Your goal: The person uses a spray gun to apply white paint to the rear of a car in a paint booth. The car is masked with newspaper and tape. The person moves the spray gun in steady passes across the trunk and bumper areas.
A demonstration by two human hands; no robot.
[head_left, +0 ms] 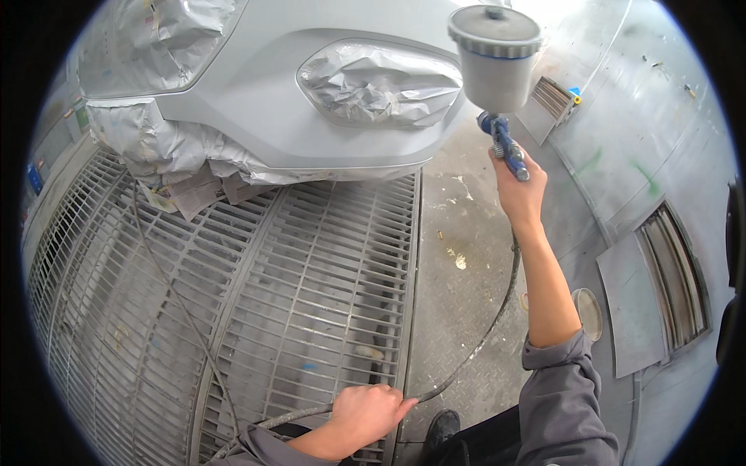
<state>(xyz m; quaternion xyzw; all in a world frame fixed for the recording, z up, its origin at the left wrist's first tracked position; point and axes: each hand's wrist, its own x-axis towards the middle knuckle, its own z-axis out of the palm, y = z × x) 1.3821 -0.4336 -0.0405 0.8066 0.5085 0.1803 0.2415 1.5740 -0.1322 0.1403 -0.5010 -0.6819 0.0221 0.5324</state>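
Note:
My right hand [519,186] is closed around a blue spray gun [505,144], raised at the upper right beside the car's corner. On top of the gun stands a grey paint cup [495,66] with a ribbed lid. An air hose [497,318] hangs from below that hand and curves down to my left hand [367,415], which is wrapped around it low over the floor grating. In front of me is a grey car bumper [264,85]. Crumpled silver masking film [381,81] covers an oval opening in it, and more film hangs along its lower edge.
Metal floor grating [256,311] spans the left and centre, with the hose trailing over it. A worn metal floor plate [458,295] lies to its right. Louvred vents [672,272] sit in the right wall. A round tin [588,313] stands by my right forearm.

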